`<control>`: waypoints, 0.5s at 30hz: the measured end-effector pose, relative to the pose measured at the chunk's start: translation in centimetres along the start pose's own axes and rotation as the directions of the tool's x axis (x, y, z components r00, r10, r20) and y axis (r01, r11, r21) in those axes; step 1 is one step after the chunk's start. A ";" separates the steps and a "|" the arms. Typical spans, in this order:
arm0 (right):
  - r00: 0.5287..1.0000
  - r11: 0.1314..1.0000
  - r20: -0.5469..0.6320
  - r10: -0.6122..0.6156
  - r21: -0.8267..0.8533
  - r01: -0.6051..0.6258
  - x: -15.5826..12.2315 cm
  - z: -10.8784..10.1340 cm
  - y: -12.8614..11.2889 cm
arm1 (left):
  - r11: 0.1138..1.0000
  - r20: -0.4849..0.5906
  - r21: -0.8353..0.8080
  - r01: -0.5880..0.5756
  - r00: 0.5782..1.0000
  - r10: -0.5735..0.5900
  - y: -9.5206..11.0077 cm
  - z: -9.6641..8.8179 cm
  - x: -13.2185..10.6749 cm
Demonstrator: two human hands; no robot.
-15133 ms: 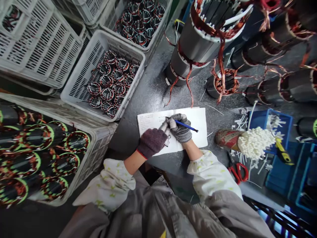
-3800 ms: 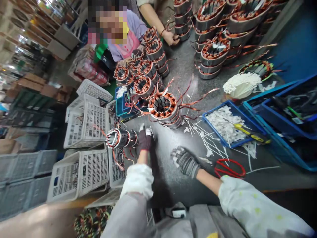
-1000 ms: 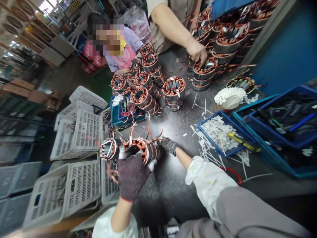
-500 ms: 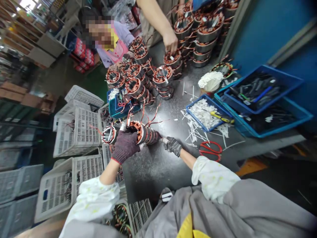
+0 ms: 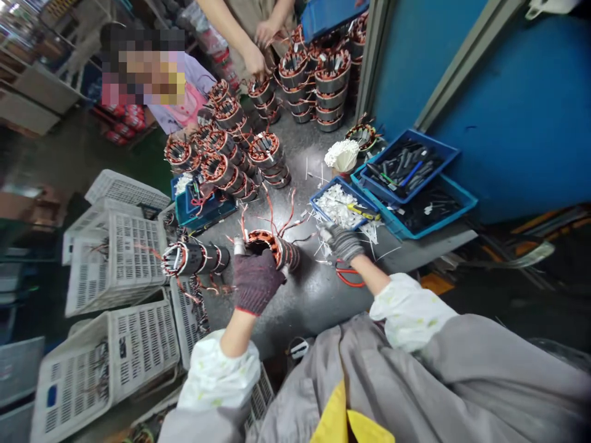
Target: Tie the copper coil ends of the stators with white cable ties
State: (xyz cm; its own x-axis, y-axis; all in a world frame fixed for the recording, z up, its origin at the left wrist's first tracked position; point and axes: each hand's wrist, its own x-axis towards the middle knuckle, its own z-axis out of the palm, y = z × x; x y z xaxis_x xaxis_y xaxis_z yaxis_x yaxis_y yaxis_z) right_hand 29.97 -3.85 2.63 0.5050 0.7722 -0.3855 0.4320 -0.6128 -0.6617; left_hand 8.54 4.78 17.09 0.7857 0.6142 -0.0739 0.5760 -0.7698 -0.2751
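Head view: stator stack (image 5: 285, 252) clamped by left hand (image 5: 258, 280) on bench (image 5: 305, 298); right hand (image 5: 342, 244) held apart, grip can't be told. White scraps (image 5: 338, 206) kept in near tray (image 5: 318, 208), black pieces (image 5: 398, 161) in right upper tray (image 5: 433, 176). Bench surface seen between hands.

Tabletop (image 5: 305, 301): dk. gray. Far side: upright wound-core stacks (image 5: 331, 101). Approx. ctr.: 1 core stack (image 5: 290, 253) on its side. L edge: 2nd lying stack (image 5: 196, 257). R side: blue tray (image 5: 361, 195) w/ white pcs.; loose white strips (image 5: 370, 232) adj.; red-handled scissors (image 5: 353, 284) nr. front; teal bin (image 5: 446, 219) carrying 2nd blue tray (image 5: 431, 178); white-stick bundle (image 5: 342, 155) behind. L rear: teal box (image 5: 217, 218).
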 end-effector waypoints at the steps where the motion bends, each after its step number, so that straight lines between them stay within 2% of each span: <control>1: 0.999 0.995 -0.043 0.010 -0.094 -0.014 0.4 -1.8 1.0 | 1.000 0.002 0.010 0.029 1.000 -0.029 0.9 -0.2 0.3; 4: 0.993 0.953 -0.112 0.020 -0.299 -0.053 1.6 -5.9 3.2 | 0.992 0.020 0.023 0.125 0.992 -0.125 2.9 -0.8 1.2; 9: 0.997 0.888 -0.068 -0.026 -0.460 -0.009 2.6 -8.2 3.4 | 0.978 0.041 0.031 0.207 0.977 -0.209 4.3 -1.6 1.9; 13: 0.996 0.907 -0.062 -0.068 -0.420 0.036 -0.3 -10.7 4.5 | 0.986 0.062 -0.035 0.161 0.985 -0.158 3.3 -3.0 0.3; 15: 0.996 0.937 -0.047 -0.077 -0.346 0.056 -3.1 -11.8 6.4 | 0.986 -0.013 -0.130 0.102 0.994 -0.105 2.0 -3.6 -0.9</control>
State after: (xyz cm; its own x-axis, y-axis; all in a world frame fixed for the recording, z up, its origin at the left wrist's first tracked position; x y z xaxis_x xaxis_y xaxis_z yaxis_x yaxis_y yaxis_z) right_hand 39.98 -12.17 7.13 0.5048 0.8083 -0.3031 0.6914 -0.5887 -0.4187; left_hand 9.79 2.05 20.06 0.7239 0.6891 -0.0321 0.6776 -0.7190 -0.1543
